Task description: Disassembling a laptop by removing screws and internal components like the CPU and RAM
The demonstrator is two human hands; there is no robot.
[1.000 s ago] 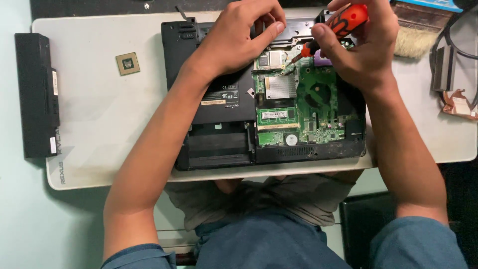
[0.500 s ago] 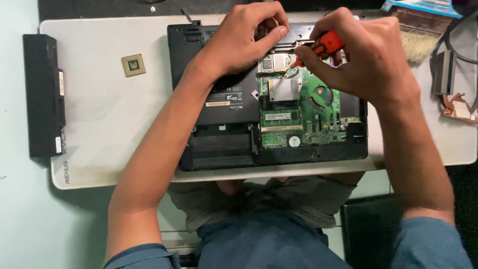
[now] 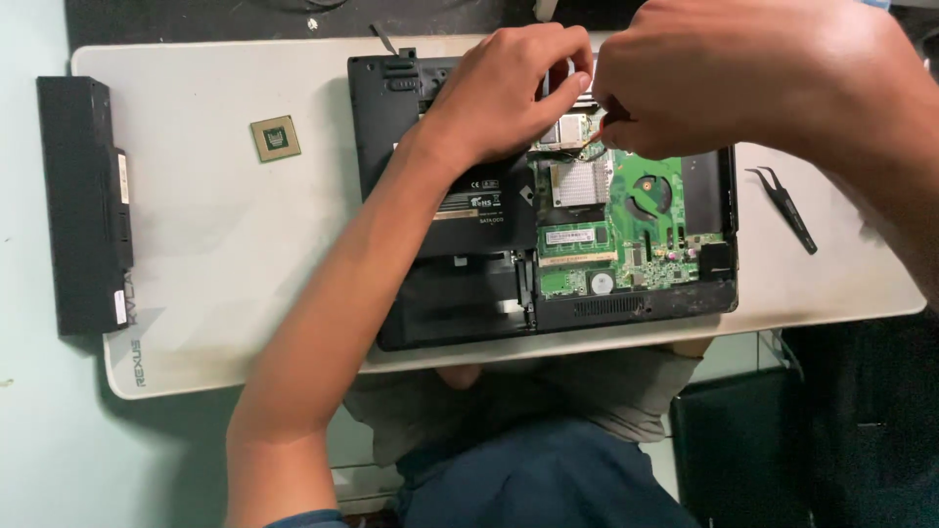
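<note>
An opened black laptop (image 3: 460, 293) lies bottom-up on a white mat (image 3: 225, 284), with its green circuit board (image 3: 626, 244) and fan (image 3: 650, 191) exposed. My left hand (image 3: 509, 93) rests on the laptop's far edge. Its fingers curl over the parts there and its thumb points right. My right hand (image 3: 743, 78) is close to the camera, its fingers pinched above the board's far end. A thin screwdriver tip (image 3: 590, 140) pokes out below them, but the hand hides the handle. The two hands almost touch.
A square processor chip (image 3: 275, 138) lies on the mat left of the laptop. A long black battery (image 3: 83, 205) sits at the mat's left edge. Black tweezers (image 3: 785, 207) lie to the right. My lap is below the table's near edge.
The view has shifted and come closer. My right hand has moved left towards my left hand, and it now covers the red screwdriver handle. The brush and copper part on the right are out of view.
</note>
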